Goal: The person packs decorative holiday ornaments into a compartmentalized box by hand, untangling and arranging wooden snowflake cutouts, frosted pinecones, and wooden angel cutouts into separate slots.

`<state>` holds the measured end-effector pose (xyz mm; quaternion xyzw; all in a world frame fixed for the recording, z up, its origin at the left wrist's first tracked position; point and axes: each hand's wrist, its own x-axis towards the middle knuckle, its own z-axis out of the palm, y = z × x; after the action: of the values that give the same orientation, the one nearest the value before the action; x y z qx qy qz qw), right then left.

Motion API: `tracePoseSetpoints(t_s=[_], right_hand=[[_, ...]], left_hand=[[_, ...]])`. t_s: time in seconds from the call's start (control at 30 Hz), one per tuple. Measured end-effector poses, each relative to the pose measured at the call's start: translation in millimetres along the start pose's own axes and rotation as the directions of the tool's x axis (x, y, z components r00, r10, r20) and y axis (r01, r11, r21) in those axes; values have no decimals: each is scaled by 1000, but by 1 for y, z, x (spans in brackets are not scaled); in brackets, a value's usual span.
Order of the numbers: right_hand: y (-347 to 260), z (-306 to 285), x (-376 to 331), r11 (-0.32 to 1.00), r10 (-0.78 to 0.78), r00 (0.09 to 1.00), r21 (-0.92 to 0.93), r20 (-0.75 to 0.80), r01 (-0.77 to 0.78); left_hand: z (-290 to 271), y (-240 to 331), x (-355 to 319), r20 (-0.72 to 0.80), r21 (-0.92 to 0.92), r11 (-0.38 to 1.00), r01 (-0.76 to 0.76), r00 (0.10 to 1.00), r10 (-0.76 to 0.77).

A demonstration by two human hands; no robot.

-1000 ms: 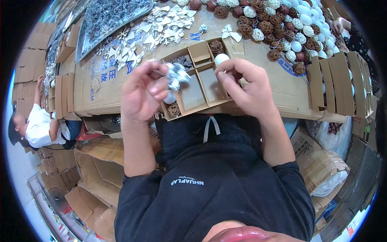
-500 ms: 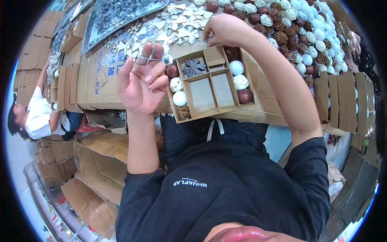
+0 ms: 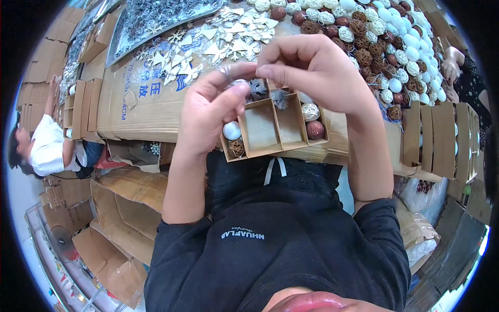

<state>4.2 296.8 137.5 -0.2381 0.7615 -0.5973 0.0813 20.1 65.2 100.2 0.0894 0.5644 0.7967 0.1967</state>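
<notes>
Box [image 3: 260, 151] sits open side up at the near edge of the carton-covered table [image 3: 138, 112], right in front of my waist. I judge it partly filled. Its left column shows a white ball [image 3: 232, 130] and a brown wicker ball [image 3: 236, 148], with the cells beyond hidden by my left hand [image 3: 204, 109]. Its right column shows a pale wicker ball [image 3: 311, 112] and a red-brown ball [image 3: 315, 130]; my right hand [image 3: 321, 73] hides most of what lies past them. Between the columns, a grey snowflake [image 3: 257, 89] shows in the far left cell. Both near middle cells are bare, so those at least are left; the far right one I can't make out.

A blurred grey ornament [image 3: 280, 99] hangs below my right hand, where thumb and forefinger press together, pinching, I judge, its thread. Thread [image 3: 225, 70] also loops my left fingers, which curl towards the thumb; whether they grip, I can't tell.

The long axis seems to run side to side, its right end swung slightly away from me.
</notes>
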Motion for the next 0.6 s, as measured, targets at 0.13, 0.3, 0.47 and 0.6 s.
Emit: tracePoseSetpoints(t_s=[0.13, 0.3, 0.47, 0.6], right_hand=[[-13, 6, -15, 990, -3, 991, -139, -131, -15], [-15, 8, -26, 988, -28, 975, -155, -221, -7], [-10, 17, -34, 994, -16, 983, -107, -184, -4], [-13, 27, -41, 995, -14, 986, -100, -164, -2]], left_hand=[[27, 3, 0, 10, 20, 1000, 16, 1000, -17], [34, 2, -1, 81, -38, 999, 22, 997, -19], [23, 1, -8, 117, -189, 982, -5, 993, 28], [17, 10, -15, 144, 16, 997, 72, 987, -73]])
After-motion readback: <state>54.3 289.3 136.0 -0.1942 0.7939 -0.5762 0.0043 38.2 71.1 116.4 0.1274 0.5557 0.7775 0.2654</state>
